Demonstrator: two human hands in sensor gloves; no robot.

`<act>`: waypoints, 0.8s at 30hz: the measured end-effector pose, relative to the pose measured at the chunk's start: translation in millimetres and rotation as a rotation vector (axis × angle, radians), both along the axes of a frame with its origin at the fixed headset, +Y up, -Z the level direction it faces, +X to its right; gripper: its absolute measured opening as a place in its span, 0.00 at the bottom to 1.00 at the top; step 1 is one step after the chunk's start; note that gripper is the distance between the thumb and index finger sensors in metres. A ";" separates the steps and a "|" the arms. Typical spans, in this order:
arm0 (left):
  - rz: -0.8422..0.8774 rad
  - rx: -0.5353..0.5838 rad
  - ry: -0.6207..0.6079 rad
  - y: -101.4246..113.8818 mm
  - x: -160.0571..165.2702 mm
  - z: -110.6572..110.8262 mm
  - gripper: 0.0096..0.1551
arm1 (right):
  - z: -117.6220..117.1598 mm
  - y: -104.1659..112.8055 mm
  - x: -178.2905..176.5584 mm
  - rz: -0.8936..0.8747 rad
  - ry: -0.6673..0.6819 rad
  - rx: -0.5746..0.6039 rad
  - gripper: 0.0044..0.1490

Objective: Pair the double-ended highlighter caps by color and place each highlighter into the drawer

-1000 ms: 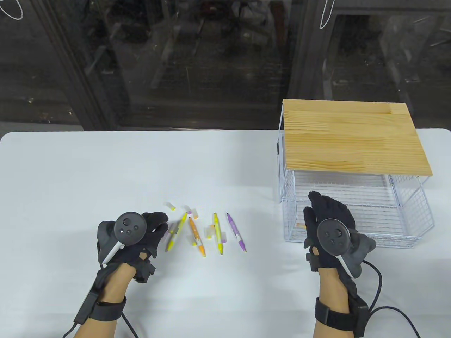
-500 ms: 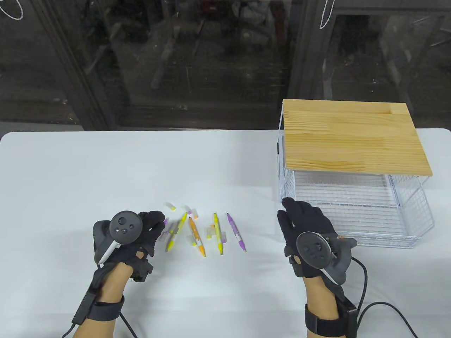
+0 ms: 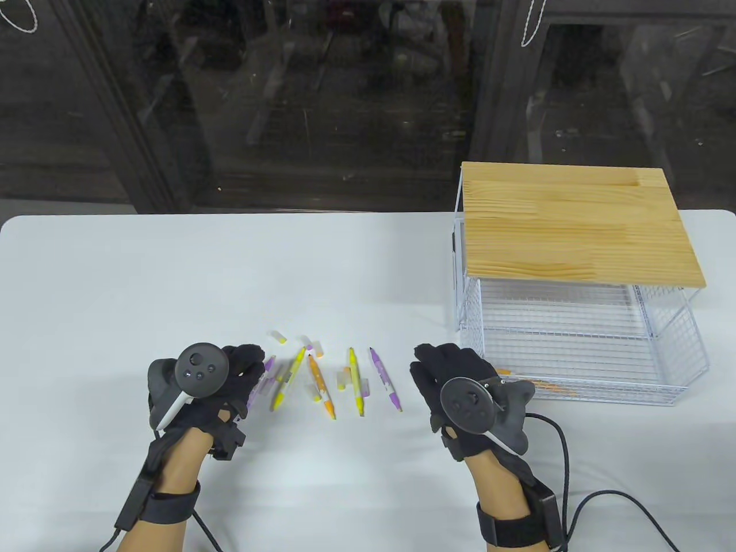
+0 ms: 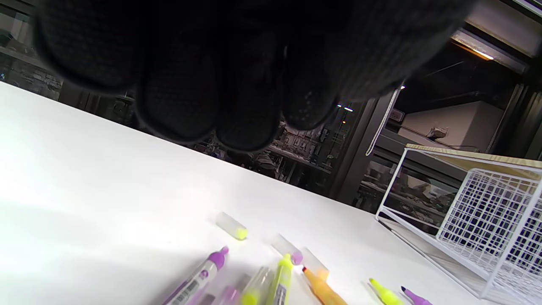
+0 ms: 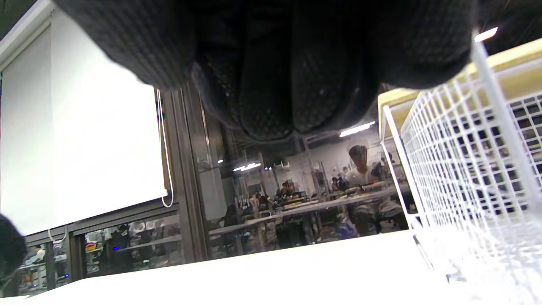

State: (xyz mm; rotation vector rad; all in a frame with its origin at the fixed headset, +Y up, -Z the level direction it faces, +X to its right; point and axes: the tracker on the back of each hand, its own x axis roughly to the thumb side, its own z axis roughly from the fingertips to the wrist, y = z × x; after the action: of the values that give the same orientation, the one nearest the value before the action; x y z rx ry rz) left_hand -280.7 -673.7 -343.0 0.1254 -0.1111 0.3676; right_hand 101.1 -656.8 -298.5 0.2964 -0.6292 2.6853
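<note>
Left hand [image 3: 230,379] is sitting at the left edge of the highlighter cluster, fingers loosely extended toward it, not gripping anything I can make out. The left wrist view is showing fingertips [image 4: 245,123] hanging above the table, nothing between them.

Just off its fingertips a purple highlighter [image 3: 260,379] is lying, partly under the glove in the table view; the left wrist view shows it [image 4: 199,275] capped purple at the far end. Next right: a yellow highlighter [image 3: 287,379], an orange highlighter [image 3: 321,386], a second yellow highlighter [image 3: 356,382], then a second purple highlighter [image 3: 385,380]. All are lying with long axes roughly near-to-far, slightly fanned. Loose caps [image 3: 280,337] are scattered at the far end of the cluster and between barrels.

Right hand [image 3: 454,374] is hovering between the cluster and the wire drawer [image 3: 667,397], fingers relaxed and apart, empty. The nearest barrel to it is the second purple highlighter, just to its left, so that one is looking like the right hand's pick: reach left, pinch across the barrel.

The drawer is standing pulled out under the wooden top [image 3: 575,230]. One orange pen [image 3: 552,388] is already lying along its front edge, partly hidden by the right tracker.

Judgement: early in the task, one in, five out.
</note>
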 end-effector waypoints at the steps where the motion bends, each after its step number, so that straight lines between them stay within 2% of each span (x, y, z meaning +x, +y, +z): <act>1: -0.005 -0.001 -0.002 -0.4 0.4 0.0 0.26 | -1.0 -2.2 -0.5 -0.002 0.008 -0.013 0.27; 8: -0.022 -0.002 -0.009 -1.5 2.7 0.1 0.26 | -4.7 -12.6 -2.5 -0.005 0.020 -0.054 0.27; 18: -0.019 -0.004 -0.022 -2.3 4.1 0.0 0.26 | -8.1 -12.6 -0.7 -0.008 0.006 -0.066 0.28; 24: -0.009 0.001 -0.025 -1.3 3.0 0.4 0.26 | -21.0 -12.2 -10.7 -0.021 -0.020 -0.161 0.28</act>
State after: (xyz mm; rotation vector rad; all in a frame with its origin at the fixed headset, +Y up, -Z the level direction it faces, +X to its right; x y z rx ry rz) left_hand -277.7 -675.0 -342.6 0.1210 -0.1362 0.3603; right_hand 90.4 -669.0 -319.5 0.2182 -0.4158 2.7019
